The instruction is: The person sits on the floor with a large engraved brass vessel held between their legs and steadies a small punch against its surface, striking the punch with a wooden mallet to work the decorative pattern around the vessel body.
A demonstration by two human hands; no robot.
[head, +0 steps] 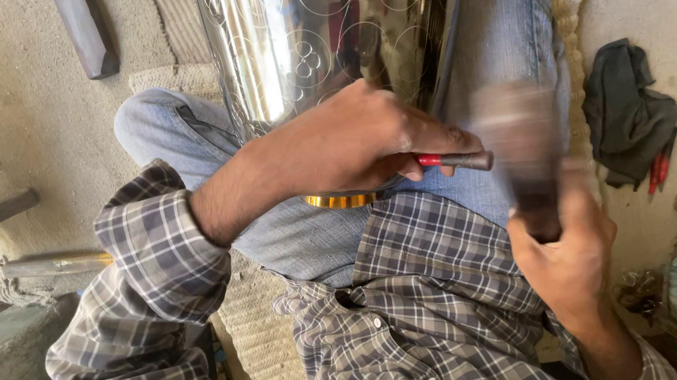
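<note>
A: Left hand (349, 141) grip's clenched on a red-banded punch (454, 160), tip by the shiny metal vessel (318, 36) on the lap. Right hand (568, 242) grip closed round a blurred hammer (520, 149).

B: Inside the vessel?

A: Can't tell. Woven mat (261, 331) under legs, dark cloth (625, 113) on concrete floor (17, 128).

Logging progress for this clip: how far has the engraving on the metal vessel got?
Done: circles and leafy lines already cover much of the shiny vessel. In hand: the left hand holds a red-banded chisel; the right hand grips a motion-blurred hammer. Left: some plain patches between motifs.
</note>
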